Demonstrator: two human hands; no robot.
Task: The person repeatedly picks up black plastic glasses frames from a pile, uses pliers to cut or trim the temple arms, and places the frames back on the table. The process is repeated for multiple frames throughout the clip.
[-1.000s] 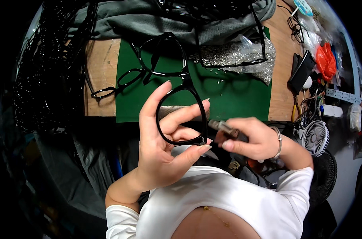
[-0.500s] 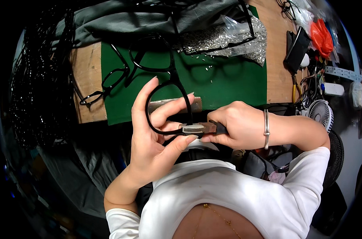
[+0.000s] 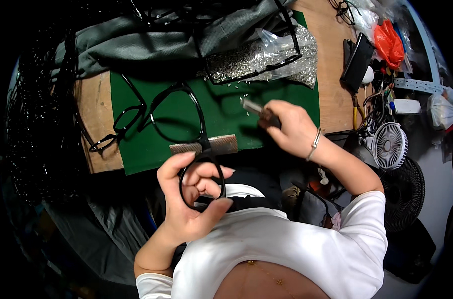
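Observation:
My left hand (image 3: 184,219) holds a black eyeglass frame (image 3: 204,142) by its nearer rim. The fingers pass behind that rim, and the thumb lies near its lower side. The farther rim extends over the green mat (image 3: 157,154). My right hand (image 3: 293,127) is closed around pliers (image 3: 253,106) with metal jaws and a dark grip. Motion smears the jaws slightly. They are apart from the frame, close to small silver pieces (image 3: 242,95) scattered on the mat. Under the frame's bridge, a rough-faced metal bar (image 3: 225,144) lies at the mat's near edge.
Another black frame (image 3: 127,119) rests at the mat's left. A clear bag of silver pieces (image 3: 303,70) lies at the back, with another frame (image 3: 298,47) above it. Grey cloth (image 3: 132,37) covers the far side. A phone (image 3: 358,62) and small white fan (image 3: 389,145) are right.
My right hand and the pliers have moved away from the frame, toward the silver pieces. My left hand has lowered the frame toward my body.

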